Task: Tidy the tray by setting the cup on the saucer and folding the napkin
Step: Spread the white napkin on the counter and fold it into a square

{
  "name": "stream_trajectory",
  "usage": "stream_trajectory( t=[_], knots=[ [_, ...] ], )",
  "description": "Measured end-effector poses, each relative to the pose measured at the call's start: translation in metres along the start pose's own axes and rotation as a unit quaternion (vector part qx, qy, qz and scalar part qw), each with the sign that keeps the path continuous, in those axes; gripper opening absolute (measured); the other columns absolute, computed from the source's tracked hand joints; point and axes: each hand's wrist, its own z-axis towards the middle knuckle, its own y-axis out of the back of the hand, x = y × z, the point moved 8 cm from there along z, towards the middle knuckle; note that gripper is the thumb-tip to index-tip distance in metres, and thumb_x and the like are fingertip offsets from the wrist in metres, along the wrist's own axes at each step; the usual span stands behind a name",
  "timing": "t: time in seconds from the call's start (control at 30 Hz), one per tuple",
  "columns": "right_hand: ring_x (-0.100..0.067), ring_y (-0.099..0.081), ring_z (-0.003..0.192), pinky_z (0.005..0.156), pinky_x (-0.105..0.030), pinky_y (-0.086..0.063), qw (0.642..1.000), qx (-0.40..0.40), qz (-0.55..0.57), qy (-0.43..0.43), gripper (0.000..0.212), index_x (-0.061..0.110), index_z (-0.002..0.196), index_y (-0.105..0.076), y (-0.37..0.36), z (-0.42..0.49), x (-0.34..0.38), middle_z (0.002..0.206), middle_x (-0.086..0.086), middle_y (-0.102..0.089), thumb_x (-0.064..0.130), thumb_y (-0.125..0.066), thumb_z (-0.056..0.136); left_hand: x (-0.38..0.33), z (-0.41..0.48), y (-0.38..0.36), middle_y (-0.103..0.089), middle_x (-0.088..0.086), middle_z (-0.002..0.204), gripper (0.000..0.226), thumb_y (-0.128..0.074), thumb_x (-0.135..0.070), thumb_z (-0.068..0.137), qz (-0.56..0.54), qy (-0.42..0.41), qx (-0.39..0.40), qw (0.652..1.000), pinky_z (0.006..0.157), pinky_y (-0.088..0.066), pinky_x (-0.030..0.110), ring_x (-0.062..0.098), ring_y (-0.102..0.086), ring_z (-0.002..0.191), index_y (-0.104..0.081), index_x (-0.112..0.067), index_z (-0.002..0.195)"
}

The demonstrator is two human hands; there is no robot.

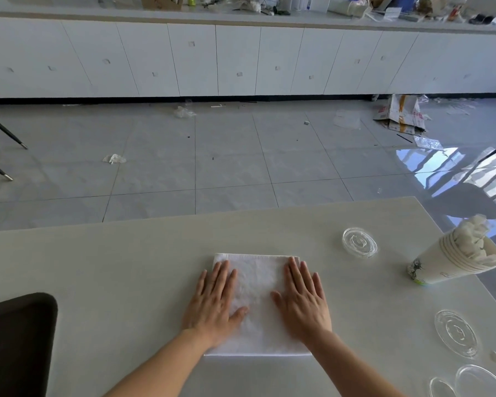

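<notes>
A white napkin (257,285) lies flat as a rectangle on the pale table (121,270), straight in front of me. My left hand (214,302) presses flat on its left half, fingers straight and spread. My right hand (302,299) presses flat on its right half the same way. A dark tray (17,339) sits at the table's near left edge, partly cut off by the frame. A stack of paper cups (453,262) stuffed with white tissue stands at the right. A clear glass saucer (359,242) lies behind and to the right of the napkin.
More clear glass dishes lie at the near right: one (455,333) beside my right forearm and two (476,382) at the bottom corner. Beyond the table's far edge is tiled floor with litter, chair legs at left, and white cabinets.
</notes>
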Motion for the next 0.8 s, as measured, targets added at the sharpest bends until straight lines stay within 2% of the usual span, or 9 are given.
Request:
stream_trajectory(
  t=[0.07, 0.17, 0.23, 0.43, 0.57, 0.67, 0.73, 0.8],
  knots=[
    [-0.016, 0.019, 0.149, 0.119, -0.037, 0.014, 1.000, 0.000, -0.003, 0.000, 0.080, 0.019, 0.154, 0.004, 0.000, 0.001, 0.000, 0.161, 0.008, 0.016, 0.070, -0.006, 0.093, -0.001, -0.002, 0.003, 0.000, 0.009, 0.161, 0.084, -0.021, -0.067, 0.090, -0.004, 0.002, -0.017, 1.000, 0.116, -0.003, 0.050, 0.028, 0.005, 0.148, -0.010, -0.013, 0.152],
    [-0.018, 0.023, 0.148, 0.117, -0.040, 0.018, 1.000, 0.015, -0.012, 0.019, 0.080, 0.023, 0.151, 0.016, 0.000, 0.003, 0.007, 0.159, 0.012, 0.024, 0.073, 0.003, 0.089, 0.003, -0.011, 0.002, -0.016, 0.010, 0.160, 0.082, -0.028, -0.066, 0.089, -0.013, 0.028, -0.003, 1.000, 0.113, -0.011, 0.054, 0.028, -0.012, 0.148, -0.024, -0.011, 0.150],
    [-0.018, 0.024, 0.147, 0.117, -0.040, 0.019, 0.999, 0.020, -0.003, 0.038, 0.079, 0.025, 0.148, 0.021, 0.002, 0.006, 0.022, 0.159, 0.013, 0.025, 0.073, 0.001, 0.089, 0.013, -0.023, 0.000, -0.022, 0.011, 0.158, 0.081, -0.029, -0.065, 0.088, -0.022, 0.052, 0.000, 0.998, 0.112, -0.014, 0.055, 0.029, -0.020, 0.146, -0.029, -0.010, 0.148],
    [-0.019, 0.018, 0.149, 0.121, -0.043, 0.011, 0.992, 0.031, 0.022, 0.122, 0.074, 0.030, 0.155, 0.004, 0.003, -0.002, 0.085, 0.162, 0.014, 0.015, 0.066, -0.013, 0.094, 0.064, -0.069, 0.000, -0.025, 0.012, 0.157, 0.086, -0.005, -0.067, 0.090, 0.002, 0.116, -0.001, 0.993, 0.114, -0.011, 0.052, 0.027, -0.023, 0.145, -0.030, -0.008, 0.147],
    [-0.019, 0.011, 0.151, 0.120, -0.044, 0.010, 0.981, 0.011, 0.021, 0.194, 0.069, 0.027, 0.156, -0.010, 0.006, -0.033, 0.117, 0.164, 0.012, 0.002, 0.062, -0.016, 0.097, 0.082, -0.103, -0.003, -0.024, 0.012, 0.157, 0.086, -0.004, -0.067, 0.090, -0.008, 0.148, 0.000, 0.989, 0.114, -0.009, 0.050, 0.027, -0.023, 0.145, -0.030, -0.008, 0.147],
    [-0.021, 0.010, 0.151, 0.118, -0.043, 0.010, 0.978, 0.014, 0.021, 0.205, 0.069, 0.025, 0.156, -0.014, -0.002, -0.057, 0.131, 0.164, 0.009, -0.007, 0.060, -0.019, 0.097, 0.083, -0.117, 0.002, -0.033, 0.016, 0.153, 0.088, -0.001, -0.066, 0.091, -0.008, 0.136, 0.000, 0.991, 0.113, -0.019, 0.053, 0.033, -0.033, 0.140, -0.043, -0.007, 0.142],
    [-0.021, 0.010, 0.151, 0.118, -0.042, 0.010, 0.982, 0.020, 0.020, 0.185, 0.070, 0.026, 0.156, -0.011, -0.007, -0.068, 0.134, 0.165, 0.010, -0.005, 0.061, -0.018, 0.096, 0.081, -0.124, 0.012, -0.038, 0.017, 0.150, 0.087, 0.000, -0.065, 0.092, -0.005, 0.125, -0.008, 0.992, 0.112, -0.029, 0.058, 0.035, -0.037, 0.138, -0.047, -0.008, 0.140],
    [-0.020, 0.012, 0.151, 0.119, -0.042, 0.010, 0.985, 0.026, 0.013, 0.171, 0.071, 0.027, 0.156, -0.007, -0.008, -0.075, 0.135, 0.165, 0.011, 0.000, 0.063, -0.015, 0.095, 0.078, -0.136, 0.019, -0.038, 0.018, 0.151, 0.081, -0.007, -0.063, 0.093, -0.027, 0.113, -0.023, 0.993, 0.111, -0.032, 0.057, 0.036, -0.035, 0.139, -0.045, -0.010, 0.141]
  ],
)
